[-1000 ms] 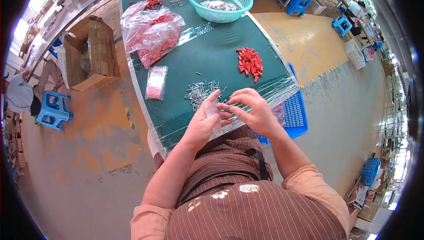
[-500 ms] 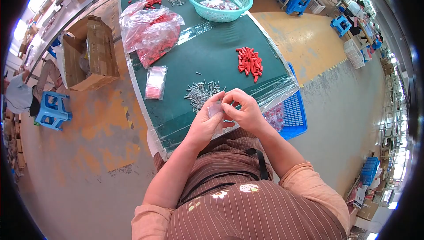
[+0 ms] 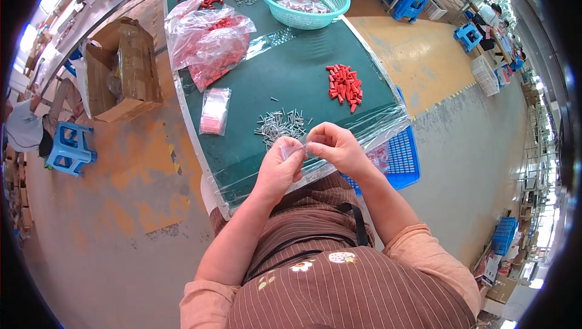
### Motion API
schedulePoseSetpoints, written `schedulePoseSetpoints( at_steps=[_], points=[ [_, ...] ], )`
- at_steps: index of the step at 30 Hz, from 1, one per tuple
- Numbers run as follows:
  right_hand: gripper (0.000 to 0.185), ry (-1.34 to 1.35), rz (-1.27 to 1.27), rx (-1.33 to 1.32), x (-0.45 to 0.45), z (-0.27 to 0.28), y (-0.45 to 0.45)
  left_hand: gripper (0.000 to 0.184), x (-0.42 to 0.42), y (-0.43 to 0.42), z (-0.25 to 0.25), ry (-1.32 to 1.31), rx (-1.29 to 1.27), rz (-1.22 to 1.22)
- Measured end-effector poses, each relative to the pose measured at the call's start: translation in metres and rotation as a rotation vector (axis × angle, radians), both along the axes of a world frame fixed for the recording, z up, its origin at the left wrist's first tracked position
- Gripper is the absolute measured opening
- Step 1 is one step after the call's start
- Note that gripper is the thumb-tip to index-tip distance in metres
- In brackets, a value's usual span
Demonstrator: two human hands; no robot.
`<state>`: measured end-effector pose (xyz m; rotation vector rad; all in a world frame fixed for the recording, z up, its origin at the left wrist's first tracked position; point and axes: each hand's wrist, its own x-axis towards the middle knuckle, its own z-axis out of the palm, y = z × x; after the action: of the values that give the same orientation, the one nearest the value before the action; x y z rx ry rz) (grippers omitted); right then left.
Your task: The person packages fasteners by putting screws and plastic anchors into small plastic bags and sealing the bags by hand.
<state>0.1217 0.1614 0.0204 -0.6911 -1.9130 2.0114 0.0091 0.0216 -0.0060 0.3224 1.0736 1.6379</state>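
A small clear plastic bag (image 3: 290, 151) is pinched in my left hand (image 3: 280, 168), just in front of a pile of grey metal screws (image 3: 282, 125). My right hand (image 3: 335, 149) has its thumb and forefinger closed on the bag's edge, close to the left fingertips. Whether the bag holds anything is too small to tell. Red plastic plugs (image 3: 345, 86) lie in a pile beyond my right hand. A stack of flat clear bags (image 3: 214, 112) rests to the left of the screws.
A large bag of red plugs (image 3: 212, 47) lies at the table's left side, with loose plugs behind it. A turquoise basket (image 3: 305, 2) holds filled bags. A blue crate (image 3: 402, 158) stands below the right edge. An open carton (image 3: 124, 71) and people sit left and far right.
My left fingers have curled in around the small bag. My right hand has come in from the right and closed on its edge. The turquoise basket has shifted slightly in the view.
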Motion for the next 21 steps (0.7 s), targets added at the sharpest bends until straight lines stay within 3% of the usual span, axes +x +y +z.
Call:
schedulePoseSetpoints(
  at_steps=[7,10,16,21],
  points=[
    [0.011,0.005,0.048,-0.021,0.006,0.01,0.014,0.026,-0.012,-0.01,0.008,-0.174,-0.054,-0.067],
    [0.012,-0.017,0.127,-0.026,0.005,0.018,0.014,0.027,-0.019,-0.011,0.012,-0.273,-0.033,-0.132],
    [0.019,-0.065,0.186,0.011,0.003,0.023,0.016,0.027,-0.018,-0.007,0.02,-0.06,-0.136,-0.192],
    [0.024,-0.027,0.248,-0.074,0.002,0.027,0.015,0.028,-0.021,-0.006,0.008,-0.28,-0.06,-0.342]
  ],
)
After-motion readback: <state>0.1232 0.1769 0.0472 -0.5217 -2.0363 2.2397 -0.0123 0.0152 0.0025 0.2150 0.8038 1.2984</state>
